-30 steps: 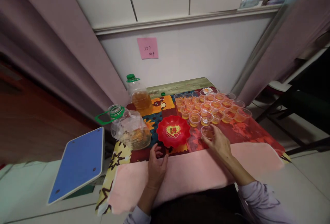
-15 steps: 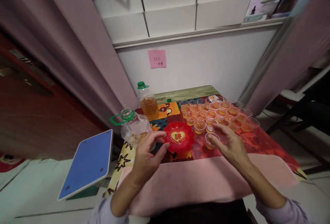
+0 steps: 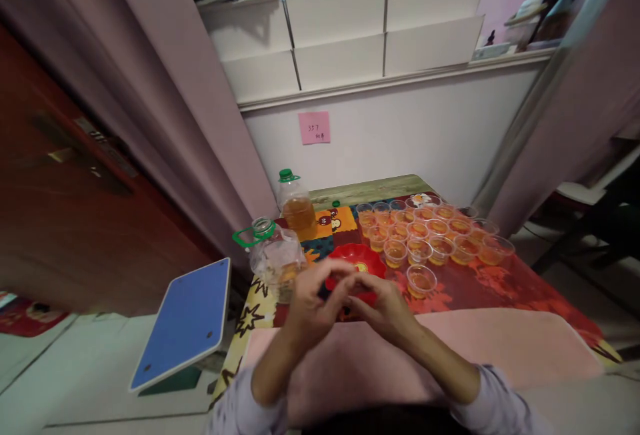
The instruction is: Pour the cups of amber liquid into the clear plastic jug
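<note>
My left hand (image 3: 313,301) and my right hand (image 3: 389,309) meet over the near part of a red scalloped dish (image 3: 354,253). Fingers of both are bent and their tips come together; anything small between them is hidden. The hands cover much of the dish. Right of them a clear plastic cup (image 3: 421,281) of amber liquid stands nearest, in front of several rows of similar cups (image 3: 437,228). To the left is an uncapped clear jug (image 3: 277,255) with a green handle.
Behind the open jug stands a green-capped jug (image 3: 299,215) of amber liquid. A small green cap (image 3: 336,203) lies at the table's back. A pink cloth (image 3: 500,338) covers the front edge. Left of the table is a blue board (image 3: 185,321); a white wall rises behind.
My right hand has left the nearest cup and moved left to my left hand. My left hand has come slightly right, its fingers closing in. The camera view has tilted up a little.
</note>
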A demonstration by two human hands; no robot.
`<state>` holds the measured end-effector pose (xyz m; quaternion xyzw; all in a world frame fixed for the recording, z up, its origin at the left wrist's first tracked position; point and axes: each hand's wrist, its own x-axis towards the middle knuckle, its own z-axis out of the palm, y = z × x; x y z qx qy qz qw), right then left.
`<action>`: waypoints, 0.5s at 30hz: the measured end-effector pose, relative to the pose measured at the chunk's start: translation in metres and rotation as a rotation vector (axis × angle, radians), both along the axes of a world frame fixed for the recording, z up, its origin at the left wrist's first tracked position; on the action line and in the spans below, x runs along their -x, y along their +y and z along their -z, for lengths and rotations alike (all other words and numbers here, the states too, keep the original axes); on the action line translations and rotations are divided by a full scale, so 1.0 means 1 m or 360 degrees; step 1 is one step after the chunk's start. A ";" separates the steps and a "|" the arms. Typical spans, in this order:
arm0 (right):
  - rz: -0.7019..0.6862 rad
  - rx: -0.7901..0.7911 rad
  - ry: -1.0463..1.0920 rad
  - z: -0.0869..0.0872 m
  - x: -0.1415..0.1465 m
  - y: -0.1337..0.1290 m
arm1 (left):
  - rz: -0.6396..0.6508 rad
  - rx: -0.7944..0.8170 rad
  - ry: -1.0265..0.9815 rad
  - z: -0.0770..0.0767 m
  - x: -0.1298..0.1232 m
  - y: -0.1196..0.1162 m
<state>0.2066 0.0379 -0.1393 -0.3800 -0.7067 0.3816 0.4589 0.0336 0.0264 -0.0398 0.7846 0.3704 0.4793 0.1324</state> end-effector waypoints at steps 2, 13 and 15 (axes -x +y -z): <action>0.0007 0.0106 0.0027 0.008 -0.015 0.000 | -0.0085 0.0384 -0.0178 0.043 0.000 -0.028; 0.0493 -0.0487 -0.0608 -0.067 -0.042 0.047 | -0.0624 -0.0116 0.0121 -0.001 0.002 0.025; 0.0676 -0.0618 -0.0768 -0.082 -0.039 0.061 | -0.0748 -0.0168 0.0203 -0.002 -0.007 0.043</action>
